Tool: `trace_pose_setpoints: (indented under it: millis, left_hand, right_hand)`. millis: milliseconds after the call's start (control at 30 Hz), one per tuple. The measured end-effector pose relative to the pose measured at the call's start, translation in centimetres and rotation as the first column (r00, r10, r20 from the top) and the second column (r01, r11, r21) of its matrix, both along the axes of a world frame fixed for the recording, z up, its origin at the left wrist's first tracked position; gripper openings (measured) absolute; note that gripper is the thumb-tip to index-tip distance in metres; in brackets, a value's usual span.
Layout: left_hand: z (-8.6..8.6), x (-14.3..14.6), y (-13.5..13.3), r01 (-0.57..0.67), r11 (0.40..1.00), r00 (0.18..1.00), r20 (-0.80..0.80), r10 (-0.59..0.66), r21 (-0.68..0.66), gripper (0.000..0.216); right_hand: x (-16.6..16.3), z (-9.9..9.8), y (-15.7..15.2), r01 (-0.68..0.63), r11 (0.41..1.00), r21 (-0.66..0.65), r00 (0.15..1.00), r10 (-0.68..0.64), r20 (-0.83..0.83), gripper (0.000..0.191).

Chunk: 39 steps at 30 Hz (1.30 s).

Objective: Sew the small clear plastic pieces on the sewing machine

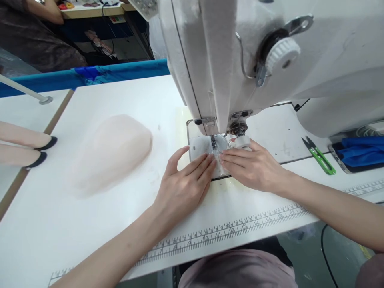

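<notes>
My left hand (186, 181) lies palm down at the front of the metal needle plate (199, 145) of a sewing machine, its fingers stretched out and close together. Across from it, my right hand (252, 166) rests with fingers extended flat, tips just right of the presser foot (214, 142). Both sets of fingertips nearly meet in front of the foot. Whether some thin, see-through material lies under them, I cannot make out. A sheer pale pink piece (117, 150), blurred at its edges, is on the white table (99, 224) left of my left hand.
The sewing machine head (204, 60) looms over my hands. Green thread snips (319, 157) lie at the right, beside a phone-like dark object (342, 160) under blue cloth (363, 151). A printed ruler (222, 234) follows the front edge. Two pale strips with black ends (25, 136) reach in from the left.
</notes>
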State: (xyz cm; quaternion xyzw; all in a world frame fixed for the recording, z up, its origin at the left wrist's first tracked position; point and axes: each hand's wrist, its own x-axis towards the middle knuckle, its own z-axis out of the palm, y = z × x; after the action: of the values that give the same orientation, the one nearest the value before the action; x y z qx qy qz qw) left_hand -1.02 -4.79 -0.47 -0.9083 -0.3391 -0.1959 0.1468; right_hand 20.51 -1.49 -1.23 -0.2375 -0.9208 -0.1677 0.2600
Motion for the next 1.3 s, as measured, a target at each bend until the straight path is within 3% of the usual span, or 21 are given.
trace_pose_setpoints:
  millis: [400,767,1033,1300]
  left_hand:
    - [-0.5,-0.1,1.9,-0.024,1.0,0.999,0.025,0.024,0.002,0.028]
    - [0.3,0.4,-0.8,-0.056,0.998,0.998,-0.032,0.056,0.006,0.025]
    - [0.1,0.4,-0.3,-0.065,0.998,0.998,-0.023,0.065,-0.001,0.025]
    - [-0.4,0.2,1.1,-0.09,0.995,0.995,0.027,0.092,-0.046,0.028]
  right_hand:
    - [-0.2,-0.3,1.3,0.045,0.999,0.014,0.999,-0.046,0.017,0.022]
    - [0.0,0.1,-0.7,0.071,0.996,0.049,0.993,-0.076,0.09,0.025]
    - [-0.1,-0.2,-0.1,0.079,0.992,0.095,0.995,-0.085,0.058,0.025]
    - [-0.3,-0.2,0.9,0.156,0.986,0.061,0.981,-0.162,0.109,0.035]
